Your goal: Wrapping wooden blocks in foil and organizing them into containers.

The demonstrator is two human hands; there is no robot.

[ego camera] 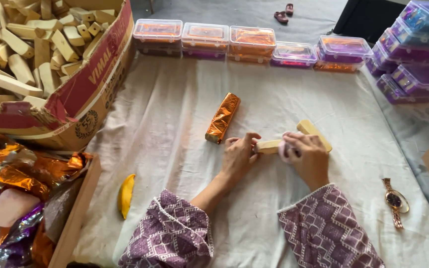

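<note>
Pale rectangular wooden block (269,146) lay on the white cloth (175,124), right of the orange foil-wrapped bar (223,117); left hand (238,155) fingers closed on its end, right hand (308,155) pressing a pink pad (285,149) against it, apparently mid-rubbing

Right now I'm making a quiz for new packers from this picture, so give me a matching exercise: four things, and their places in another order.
Things:
1. foil-wrapped block
2. wristwatch
3. bare wooden block
4. yellow sponge piece

Places:
a. held between left hand and right hand
b. on the cloth near the left sleeve
c. on the cloth right of the right hand
d. on the cloth beyond the left hand

Pairs: 1-d, 2-c, 3-a, 4-b
</note>
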